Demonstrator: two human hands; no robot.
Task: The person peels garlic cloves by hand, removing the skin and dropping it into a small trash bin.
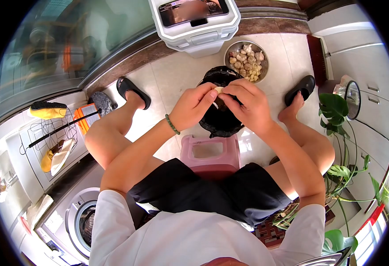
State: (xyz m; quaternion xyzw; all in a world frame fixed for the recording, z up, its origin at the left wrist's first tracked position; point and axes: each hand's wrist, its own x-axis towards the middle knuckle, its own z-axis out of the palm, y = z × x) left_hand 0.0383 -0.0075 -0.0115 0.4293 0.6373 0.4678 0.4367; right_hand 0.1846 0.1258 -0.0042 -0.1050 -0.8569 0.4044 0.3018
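A pale garlic clove (218, 90) is pinched between the fingertips of both hands. My left hand (191, 106), a green bead bracelet (172, 124) at its wrist, is closed on it from the left. From the other side my right hand (249, 106) grips it with thumb and forefinger. Directly beneath is a bin lined with a black bag (221, 123), partly hidden by the hands. Beyond it on the floor stands a metal bowl (265, 52) with several garlic bulbs (246, 55) and peeled cloves (253, 72).
A pink plastic stool (234, 153) is between my legs. A phone (192, 11) lies on a grey-white container (194, 37) ahead. To the left are a wire rack with shoes (52, 131) and a washing machine (75, 213). Potted plants (335, 108) and cabinets (367, 75) line the right.
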